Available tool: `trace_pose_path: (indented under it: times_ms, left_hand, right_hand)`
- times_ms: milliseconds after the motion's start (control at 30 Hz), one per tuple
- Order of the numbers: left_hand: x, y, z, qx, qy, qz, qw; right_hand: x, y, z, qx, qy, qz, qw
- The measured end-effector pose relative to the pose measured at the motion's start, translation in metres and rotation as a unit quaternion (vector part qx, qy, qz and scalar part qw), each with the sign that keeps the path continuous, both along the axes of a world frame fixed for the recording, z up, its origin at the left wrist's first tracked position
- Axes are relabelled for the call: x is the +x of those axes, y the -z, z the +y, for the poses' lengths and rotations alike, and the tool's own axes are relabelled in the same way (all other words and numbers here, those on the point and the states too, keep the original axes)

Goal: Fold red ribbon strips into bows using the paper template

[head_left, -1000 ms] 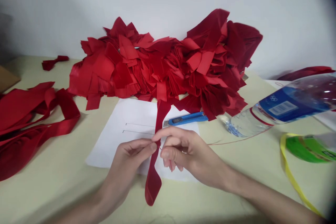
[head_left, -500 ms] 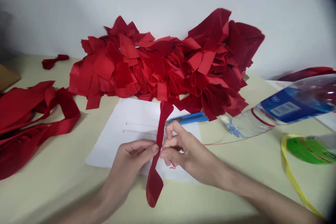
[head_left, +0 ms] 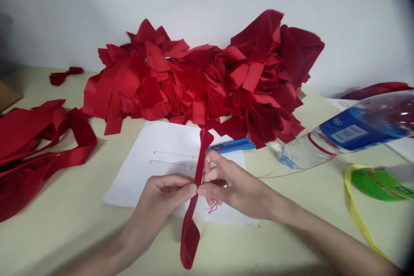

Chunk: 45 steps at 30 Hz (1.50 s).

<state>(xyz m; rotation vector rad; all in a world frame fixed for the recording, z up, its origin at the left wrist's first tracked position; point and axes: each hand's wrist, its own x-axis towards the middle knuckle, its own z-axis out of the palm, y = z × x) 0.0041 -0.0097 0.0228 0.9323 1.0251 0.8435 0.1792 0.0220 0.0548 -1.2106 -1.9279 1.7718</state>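
Observation:
A folded strip of dark red velvet ribbon (head_left: 190, 237) stands near upright in front of me, its ends flaring at top and bottom. My left hand (head_left: 170, 192) pinches its narrow middle between thumb and fingers. From the other side, my right hand (head_left: 223, 181) closes thumb and curled fingers against the same spot. A small loop of red thread (head_left: 212, 208) hangs under my right fingers. More thread (head_left: 287, 175) stretches across the table from behind that hand to the bottle. Whatever else the right fingers hold is hidden.
Behind the hands lies a big heap of red ribbon pieces (head_left: 181, 82). Long ribbon strips (head_left: 74, 155) lie left. A marked paper sheet (head_left: 132, 181) and blue utility knife (head_left: 233, 144) are under and beyond the hands. A plastic bottle (head_left: 349, 129) and yellow band (head_left: 352, 211) lie right.
My right thumb has come in against the ribbon's middle, beside the left thumb. The ribbon has tilted slightly, and its lower end hangs a little lower.

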Motion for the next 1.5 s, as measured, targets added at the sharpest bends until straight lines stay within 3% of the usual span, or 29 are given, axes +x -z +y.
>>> trace_pose_path:
  times_ms: [333,833,1067,1267,1500]
  left_hand:
    - [-0.004,-0.001,0.000,0.013,0.078,0.016,0.997]
    - [-0.008,0.004,0.005,0.016,0.084,-0.011,0.996]
    - [-0.007,0.000,0.006,-0.015,0.100,-0.013,0.995]
    - [-0.008,0.006,0.007,-0.125,0.040,-0.063,0.989]
    - [-0.010,0.009,0.009,-0.158,0.062,-0.157,0.973]
  right_hand:
    - [0.004,0.002,0.002,-0.074,0.016,0.029,0.997]
    - [0.002,0.005,-0.001,-0.086,0.000,0.038,0.996]
    - [0.000,0.004,-0.004,-0.035,0.029,0.016,0.999]
    - [0.003,-0.003,-0.003,-0.032,0.046,0.044,0.997]
    - [0.013,-0.018,0.000,0.057,0.004,-0.027,0.998]
